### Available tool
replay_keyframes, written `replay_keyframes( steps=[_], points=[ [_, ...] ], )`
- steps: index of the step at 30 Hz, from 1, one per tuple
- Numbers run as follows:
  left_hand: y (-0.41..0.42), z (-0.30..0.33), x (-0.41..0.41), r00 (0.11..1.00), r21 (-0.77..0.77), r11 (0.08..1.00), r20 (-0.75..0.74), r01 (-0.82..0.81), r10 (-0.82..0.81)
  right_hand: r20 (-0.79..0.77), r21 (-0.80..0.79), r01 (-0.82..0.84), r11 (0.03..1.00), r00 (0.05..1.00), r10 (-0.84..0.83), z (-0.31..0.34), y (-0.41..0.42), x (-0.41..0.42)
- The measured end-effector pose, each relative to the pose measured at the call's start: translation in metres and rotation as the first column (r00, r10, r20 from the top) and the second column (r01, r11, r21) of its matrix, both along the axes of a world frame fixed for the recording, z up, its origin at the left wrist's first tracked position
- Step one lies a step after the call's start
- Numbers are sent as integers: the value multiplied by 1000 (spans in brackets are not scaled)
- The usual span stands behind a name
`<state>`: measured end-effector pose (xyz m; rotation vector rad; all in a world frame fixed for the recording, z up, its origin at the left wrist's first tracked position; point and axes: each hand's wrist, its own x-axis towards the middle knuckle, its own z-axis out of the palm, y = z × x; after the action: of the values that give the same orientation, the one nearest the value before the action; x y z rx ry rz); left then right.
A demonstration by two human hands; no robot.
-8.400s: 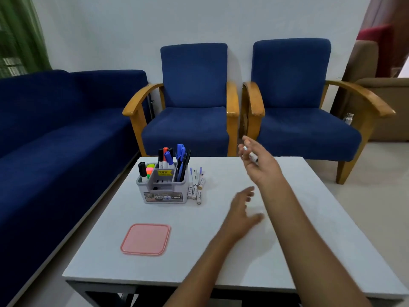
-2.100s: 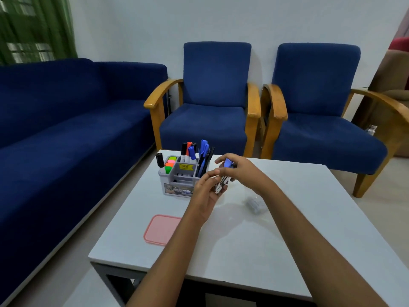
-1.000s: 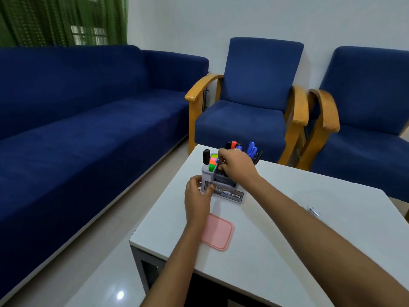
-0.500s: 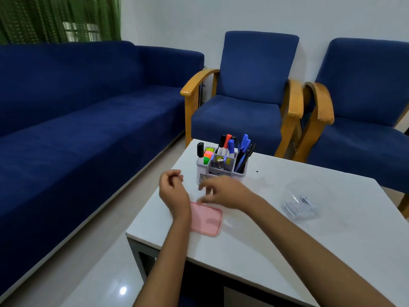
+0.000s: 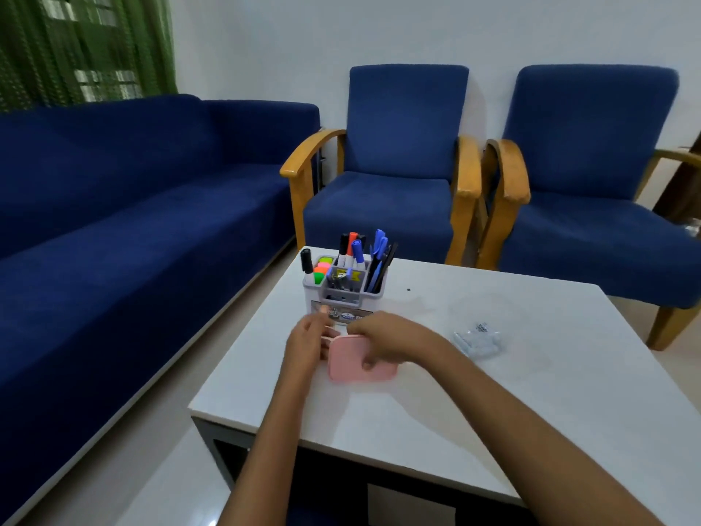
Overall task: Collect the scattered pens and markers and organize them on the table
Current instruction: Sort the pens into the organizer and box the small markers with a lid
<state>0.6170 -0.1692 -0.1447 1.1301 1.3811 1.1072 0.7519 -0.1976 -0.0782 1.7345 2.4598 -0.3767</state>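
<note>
**Both hands on pink lid; pens and markers standing in organizer**

The right hand (image 5: 383, 341) grips the pink lid (image 5: 360, 360), fingers curled over its far edge and thumb beneath, with the lid tilted up off the table (image 5: 493, 411). The left hand (image 5: 305, 345) is at the lid's left edge, fingers curled toward it; whether they actually clamp the lid cannot be determined, as motion blur obscures the contact. The two hands are close together, the lid between them.

Just beyond the hands, near the far left corner of the table, stands the grey organizer (image 5: 343, 294), upright. Its compartments hold the pens and markers (image 5: 364, 260): a black-capped marker and highlighters in green, orange and yellow at the left, capped markers in black, red and blue at the back centre, and blue and black pens at the right. A smaller front compartment holds further items too small to identify.

To the right of the hands, well apart, a clear plastic container (image 5: 478, 341) lies on the table.

Beyond the far edge are two blue armchairs (image 5: 398, 176) with wooden arms; a blue sofa (image 5: 132, 206) runs along the left edge.
</note>
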Motion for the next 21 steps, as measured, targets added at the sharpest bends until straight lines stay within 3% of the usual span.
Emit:
replay_keyframes(
  steps=[1,3,5,7,9,11,13,17,21],
  points=[
    [-5,4,10,993,-79,990,-9,119,-121,-62,31,24,999,998,-22,8,-2,11],
    [-14,11,37,953,-168,940,113,298,-281,-223,121,139,983,969,-110,27,-7,37],
    [-22,9,65,927,-80,942,218,327,-304,-384,244,297,923,904,-189,41,-11,62],
    [-28,1,95,950,105,957,134,270,-282,-473,353,434,829,847,-242,46,-14,92],
    [-33,-8,125,929,186,910,-67,370,-364,-509,397,535,746,805,-306,44,-17,119],
    [-36,-9,154,862,137,864,-240,485,-446,-502,353,612,708,762,-409,37,-19,141],
    [-34,-8,173,834,139,857,-350,496,-426,-440,262,657,707,733,-518,27,-22,154],
    [-16,-10,172,815,159,821,-322,548,-481,-148,171,580,796,814,-562,4,-28,160],
    [10,-15,148,750,142,749,-294,647,-592,-128,72,492,868,867,-481,4,-26,157]
  ],
)
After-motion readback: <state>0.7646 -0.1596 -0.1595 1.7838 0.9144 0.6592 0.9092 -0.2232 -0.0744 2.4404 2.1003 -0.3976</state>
